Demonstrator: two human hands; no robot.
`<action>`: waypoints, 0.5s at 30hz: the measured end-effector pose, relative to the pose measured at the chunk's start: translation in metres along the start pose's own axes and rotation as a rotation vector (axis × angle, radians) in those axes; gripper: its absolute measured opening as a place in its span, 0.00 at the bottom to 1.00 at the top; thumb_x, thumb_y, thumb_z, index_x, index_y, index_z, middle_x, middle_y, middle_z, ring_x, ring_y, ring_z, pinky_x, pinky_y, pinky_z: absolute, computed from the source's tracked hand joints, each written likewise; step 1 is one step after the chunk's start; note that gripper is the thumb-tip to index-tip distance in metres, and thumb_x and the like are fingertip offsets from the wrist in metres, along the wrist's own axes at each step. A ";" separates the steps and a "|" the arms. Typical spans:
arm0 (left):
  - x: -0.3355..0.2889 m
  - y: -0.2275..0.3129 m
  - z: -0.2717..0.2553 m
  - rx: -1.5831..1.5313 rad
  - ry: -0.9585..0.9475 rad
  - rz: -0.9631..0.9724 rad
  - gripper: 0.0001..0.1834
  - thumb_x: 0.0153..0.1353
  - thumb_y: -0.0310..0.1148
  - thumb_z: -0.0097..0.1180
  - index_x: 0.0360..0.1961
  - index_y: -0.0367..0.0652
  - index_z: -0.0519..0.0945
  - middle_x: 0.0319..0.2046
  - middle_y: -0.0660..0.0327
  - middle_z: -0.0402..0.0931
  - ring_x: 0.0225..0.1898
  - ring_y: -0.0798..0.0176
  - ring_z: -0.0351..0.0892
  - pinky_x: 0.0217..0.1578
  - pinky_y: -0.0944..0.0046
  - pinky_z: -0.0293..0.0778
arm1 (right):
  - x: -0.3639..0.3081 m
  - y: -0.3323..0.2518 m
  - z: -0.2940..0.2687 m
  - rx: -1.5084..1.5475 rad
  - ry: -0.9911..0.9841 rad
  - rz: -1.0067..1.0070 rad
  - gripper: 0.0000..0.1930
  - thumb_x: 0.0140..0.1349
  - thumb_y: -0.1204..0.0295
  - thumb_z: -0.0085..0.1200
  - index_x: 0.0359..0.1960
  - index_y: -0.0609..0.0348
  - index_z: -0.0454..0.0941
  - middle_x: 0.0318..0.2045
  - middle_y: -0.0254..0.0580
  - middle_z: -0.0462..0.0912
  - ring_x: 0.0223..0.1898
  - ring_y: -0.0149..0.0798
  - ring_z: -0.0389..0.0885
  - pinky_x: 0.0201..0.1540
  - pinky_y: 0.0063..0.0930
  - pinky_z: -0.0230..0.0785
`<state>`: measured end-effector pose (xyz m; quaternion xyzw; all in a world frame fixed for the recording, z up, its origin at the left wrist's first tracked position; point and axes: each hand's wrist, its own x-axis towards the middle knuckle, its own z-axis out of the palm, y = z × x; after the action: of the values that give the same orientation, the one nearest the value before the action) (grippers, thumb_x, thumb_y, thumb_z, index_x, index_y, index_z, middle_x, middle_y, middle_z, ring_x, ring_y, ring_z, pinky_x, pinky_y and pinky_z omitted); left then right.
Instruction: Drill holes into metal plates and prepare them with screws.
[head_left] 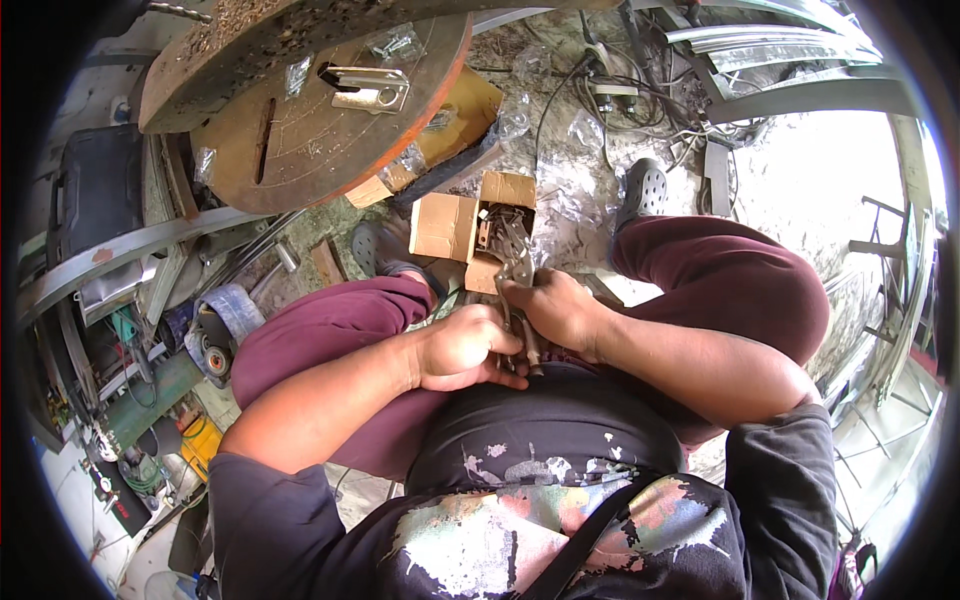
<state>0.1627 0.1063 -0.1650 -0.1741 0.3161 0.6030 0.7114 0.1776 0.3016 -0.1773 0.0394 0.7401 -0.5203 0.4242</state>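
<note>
Close to my body, both hands are on a pair of metal locking pliers (pixel 517 262), whose jaws point away from me over an open cardboard box (pixel 443 226). My left hand (pixel 468 346) is closed around the lower handles. Higher up, near the jaws, my right hand (pixel 560 308) grips the same tool. Small dark metal pieces (pixel 497 222) lie in the box, partly hidden by the pliers. Whether the jaws hold anything is too small to tell.
A round brown disc-shaped top (pixel 300 140) at the upper left carries a metal latch plate (pixel 372 92) and small plastic packets. Cables and a socket (pixel 613 92) lie on the floor ahead. Metal profiles (pixel 780 45) are stacked at the upper right; an angle grinder (pixel 212 350) sits left.
</note>
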 end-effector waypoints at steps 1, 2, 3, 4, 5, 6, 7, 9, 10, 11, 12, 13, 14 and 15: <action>0.001 -0.003 -0.001 0.000 0.000 0.001 0.13 0.75 0.26 0.49 0.57 0.36 0.75 0.48 0.55 0.80 0.52 0.55 0.81 0.54 0.51 0.80 | 0.000 -0.004 0.000 -0.001 0.000 0.000 0.26 0.73 0.53 0.54 0.46 0.73 0.81 0.33 0.57 0.86 0.29 0.44 0.87 0.30 0.41 0.80; 0.001 -0.006 -0.002 -0.021 -0.082 0.022 0.13 0.76 0.28 0.49 0.57 0.36 0.75 0.49 0.55 0.80 0.51 0.57 0.81 0.53 0.54 0.78 | 0.000 -0.008 0.001 0.310 0.054 0.167 0.23 0.72 0.57 0.57 0.46 0.73 0.81 0.34 0.57 0.86 0.31 0.44 0.87 0.31 0.42 0.80; 0.002 -0.007 0.000 -0.043 -0.167 0.040 0.12 0.77 0.30 0.50 0.56 0.36 0.75 0.49 0.55 0.80 0.50 0.58 0.80 0.53 0.57 0.77 | -0.002 -0.018 0.001 0.622 0.111 0.336 0.21 0.70 0.61 0.59 0.45 0.73 0.81 0.35 0.57 0.86 0.33 0.44 0.87 0.32 0.44 0.81; 0.003 -0.007 0.003 -0.030 -0.199 0.060 0.13 0.77 0.32 0.50 0.56 0.35 0.75 0.49 0.56 0.80 0.49 0.60 0.80 0.54 0.60 0.75 | 0.006 -0.009 0.005 0.578 0.228 0.299 0.16 0.66 0.70 0.62 0.44 0.75 0.81 0.34 0.55 0.86 0.32 0.44 0.86 0.31 0.45 0.81; 0.003 -0.007 0.008 -0.030 -0.203 0.059 0.13 0.77 0.32 0.50 0.56 0.35 0.75 0.49 0.56 0.80 0.49 0.60 0.80 0.54 0.60 0.75 | 0.010 -0.005 0.004 0.578 0.232 0.302 0.16 0.66 0.70 0.62 0.44 0.75 0.81 0.34 0.55 0.86 0.32 0.44 0.86 0.31 0.45 0.81; 0.003 -0.006 0.014 -0.009 -0.195 0.092 0.12 0.76 0.34 0.52 0.52 0.37 0.79 0.46 0.58 0.82 0.46 0.63 0.79 0.50 0.63 0.73 | 0.013 -0.007 0.002 0.661 0.205 0.302 0.15 0.65 0.71 0.63 0.44 0.76 0.80 0.34 0.55 0.86 0.31 0.43 0.86 0.29 0.44 0.81; 0.002 -0.005 0.017 0.012 -0.187 0.126 0.11 0.76 0.35 0.53 0.48 0.38 0.82 0.44 0.60 0.83 0.44 0.67 0.79 0.46 0.66 0.72 | 0.015 -0.009 0.000 0.744 0.177 0.303 0.14 0.65 0.72 0.63 0.43 0.76 0.80 0.33 0.54 0.86 0.30 0.42 0.86 0.27 0.43 0.80; 0.001 -0.003 0.015 -0.004 -0.221 0.099 0.13 0.77 0.31 0.51 0.56 0.36 0.76 0.48 0.56 0.80 0.49 0.62 0.79 0.54 0.61 0.73 | 0.012 -0.011 -0.006 0.736 0.125 0.367 0.15 0.63 0.73 0.63 0.42 0.78 0.80 0.34 0.54 0.86 0.29 0.41 0.85 0.28 0.41 0.80; 0.000 -0.003 0.016 -0.042 -0.199 0.091 0.12 0.77 0.31 0.52 0.55 0.37 0.77 0.47 0.57 0.81 0.48 0.62 0.79 0.53 0.61 0.73 | 0.011 -0.012 -0.007 0.750 0.075 0.400 0.15 0.64 0.71 0.64 0.43 0.76 0.80 0.34 0.54 0.86 0.29 0.41 0.85 0.28 0.40 0.80; 0.000 -0.003 0.017 -0.080 -0.177 0.084 0.12 0.76 0.31 0.52 0.55 0.37 0.77 0.46 0.58 0.81 0.47 0.62 0.79 0.52 0.61 0.73 | 0.010 -0.013 -0.008 0.764 0.024 0.432 0.16 0.64 0.70 0.65 0.44 0.75 0.81 0.35 0.54 0.86 0.29 0.41 0.85 0.29 0.40 0.79; 0.001 -0.006 0.017 -0.083 -0.178 0.086 0.12 0.76 0.31 0.52 0.55 0.37 0.77 0.46 0.58 0.81 0.47 0.62 0.79 0.52 0.61 0.73 | 0.008 -0.016 -0.004 0.761 0.023 0.434 0.16 0.64 0.70 0.65 0.44 0.75 0.81 0.35 0.54 0.86 0.29 0.41 0.85 0.29 0.40 0.79; 0.002 -0.010 0.016 -0.069 -0.114 0.088 0.11 0.75 0.31 0.55 0.54 0.38 0.78 0.45 0.59 0.82 0.47 0.63 0.80 0.50 0.62 0.74 | 0.004 -0.020 0.004 0.672 0.120 0.399 0.18 0.65 0.66 0.64 0.44 0.74 0.81 0.34 0.53 0.86 0.30 0.42 0.85 0.31 0.40 0.79; 0.002 -0.012 0.016 -0.056 -0.050 0.090 0.11 0.75 0.31 0.57 0.53 0.38 0.79 0.43 0.60 0.82 0.46 0.63 0.81 0.49 0.62 0.74 | 0.003 -0.022 0.009 0.582 0.215 0.363 0.20 0.67 0.62 0.64 0.45 0.72 0.81 0.34 0.53 0.87 0.31 0.42 0.86 0.34 0.40 0.80; 0.002 -0.012 0.016 -0.060 -0.049 0.092 0.11 0.75 0.31 0.57 0.53 0.38 0.79 0.43 0.60 0.82 0.46 0.63 0.81 0.49 0.62 0.74 | 0.004 -0.020 0.011 0.579 0.211 0.364 0.20 0.67 0.62 0.64 0.45 0.72 0.81 0.34 0.53 0.87 0.31 0.42 0.86 0.34 0.40 0.80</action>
<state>0.1785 0.1155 -0.1562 -0.1658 0.2879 0.6486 0.6848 0.1711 0.2824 -0.1662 0.3428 0.5826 -0.6175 0.4023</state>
